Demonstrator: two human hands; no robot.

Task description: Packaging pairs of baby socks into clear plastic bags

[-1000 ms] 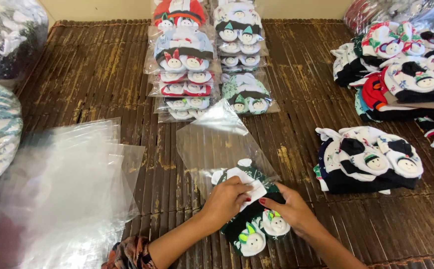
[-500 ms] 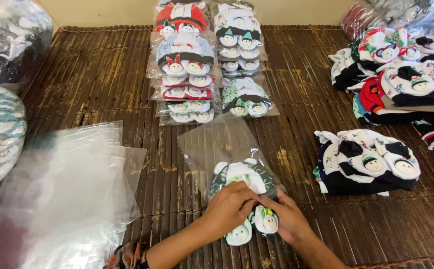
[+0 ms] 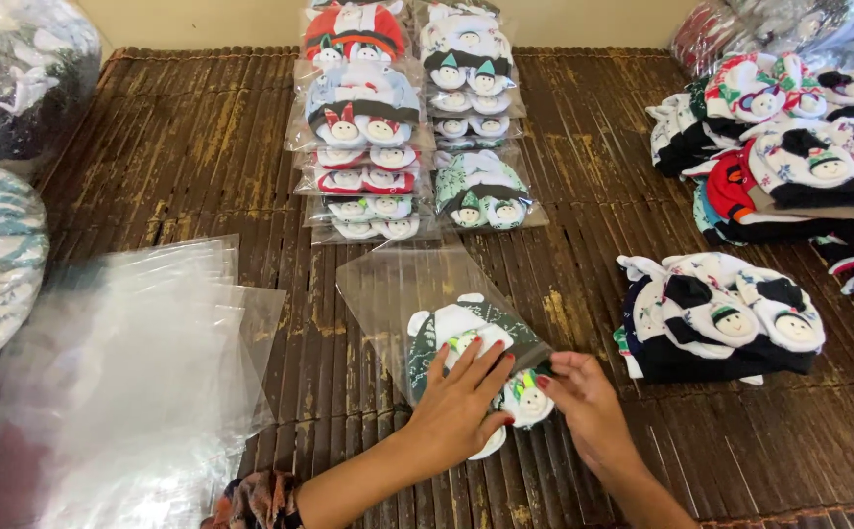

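Note:
A dark green and white folded pair of baby socks with little doll faces (image 3: 466, 338) lies partly inside a clear plastic bag (image 3: 403, 289) on the dark slatted mat. My left hand (image 3: 461, 402) presses flat on the socks, fingers spread over them. My right hand (image 3: 584, 397) pinches the bag's open edge at the right, next to the socks' face end (image 3: 530, 400), which sticks out of the bag.
Two rows of bagged sock packs (image 3: 363, 127) (image 3: 471, 108) lie at the back. A stack of empty clear bags (image 3: 123, 392) is at left. Unbagged sock piles (image 3: 721, 318) (image 3: 789, 147) sit at right. Large filled bags (image 3: 6, 176) stand at the far left.
The socks have slid further up into the clear bag. Both hands followed them upward, the left one now flat on top and the right at the bag's edge.

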